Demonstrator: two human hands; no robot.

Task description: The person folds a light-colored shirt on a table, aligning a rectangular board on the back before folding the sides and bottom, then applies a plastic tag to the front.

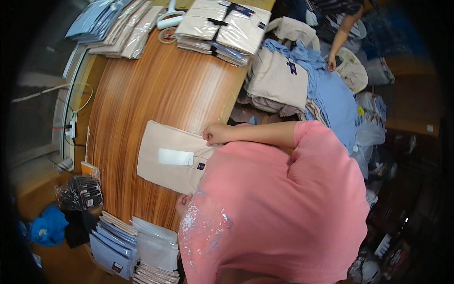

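A beige folded shirt lies on the wooden table, its neck side toward my body. A blank-looking white hang tag rests on it, beside a small dark neck label. My right hand is at the shirt's upper corner near me, fingers curled together and pinching its edge. Down at the lower near corner, my left hand touches or lies close to the shirt's edge. My pink sleeve and top cover much of that hand, so its grip is hidden.
Bagged folded shirts are stacked at the table's far edge, near a tape roll and a white-handled roller. Clear bags lie at the near left. A co-worker's hand is over heaped blue garments at right.
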